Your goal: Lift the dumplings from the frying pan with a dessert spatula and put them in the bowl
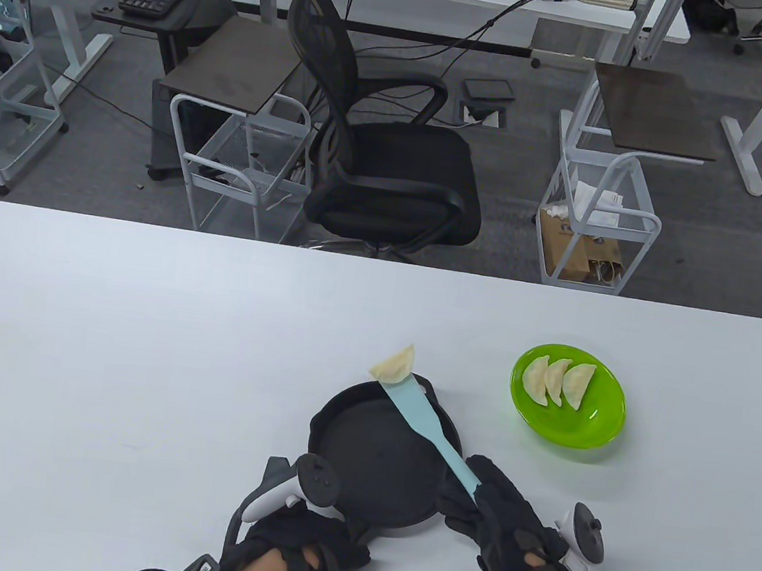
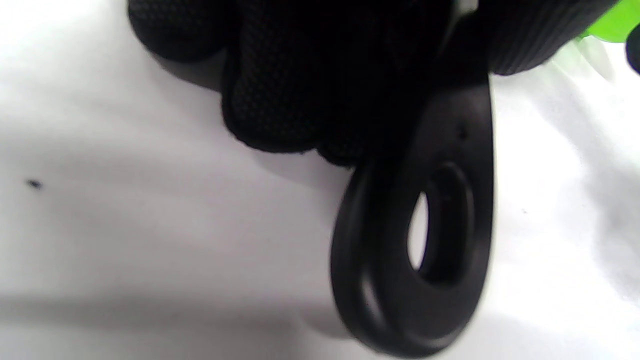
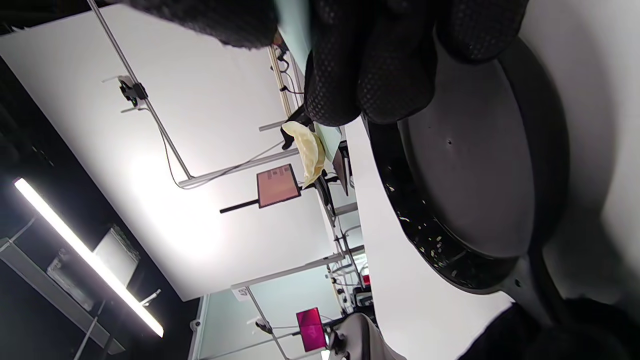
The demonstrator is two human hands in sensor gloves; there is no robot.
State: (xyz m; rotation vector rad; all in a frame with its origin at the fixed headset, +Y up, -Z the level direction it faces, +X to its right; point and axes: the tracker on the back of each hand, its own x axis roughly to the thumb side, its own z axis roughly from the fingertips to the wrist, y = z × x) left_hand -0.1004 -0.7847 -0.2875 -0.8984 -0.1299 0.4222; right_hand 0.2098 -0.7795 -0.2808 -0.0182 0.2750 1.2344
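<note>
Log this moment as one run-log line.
right hand: holds spatula | dumpling: on blade, lifted | left hand: grips pan handle | bowl: three dumplings

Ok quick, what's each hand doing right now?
Left hand: grips the black frying pan's handle.
Right hand: grips the light blue dessert spatula, a pale dumpling on its blade.

Table view looks down from above; both wrist views sit close, sharing the frying pan (image 1: 380,459).

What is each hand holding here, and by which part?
Right hand grips the spatula by its handle end; left hand grips the pan by its handle.
</note>
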